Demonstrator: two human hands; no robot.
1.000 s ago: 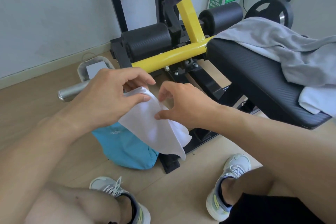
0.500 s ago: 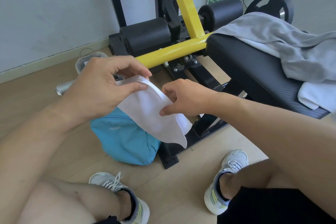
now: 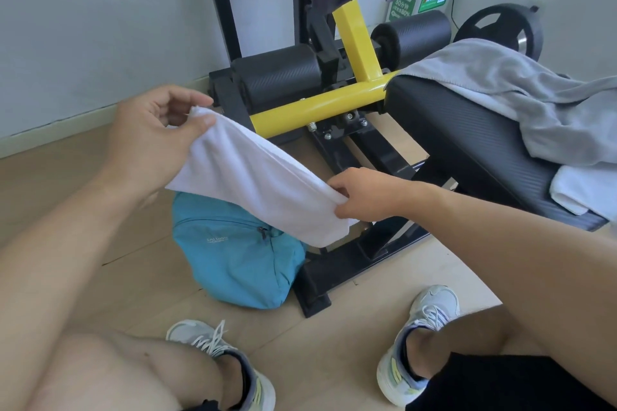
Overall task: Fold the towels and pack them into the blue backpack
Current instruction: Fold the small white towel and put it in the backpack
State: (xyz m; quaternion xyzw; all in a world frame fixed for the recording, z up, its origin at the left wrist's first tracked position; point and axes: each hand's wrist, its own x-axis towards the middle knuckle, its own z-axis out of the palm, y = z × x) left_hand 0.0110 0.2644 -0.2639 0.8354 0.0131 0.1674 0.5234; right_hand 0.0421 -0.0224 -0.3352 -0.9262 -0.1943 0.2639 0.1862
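White terry towel [image 3: 253,183] hangs stretched between both hands: the left hand [image 3: 150,143] pinches its upper end, the right hand [image 3: 364,195] pinches its lower edge. Beneath them sits the blue fabric backpack [image 3: 240,264], its small pale logo unreadable. Green wall stickers [image 3: 419,0] read "30" and "BOX".

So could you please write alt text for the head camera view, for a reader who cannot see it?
A person's left hand and right hand hold a white towel stretched between them above a blue backpack on the wooden floor. To the right, a grey towel and another white towel lie on a black padded bench.
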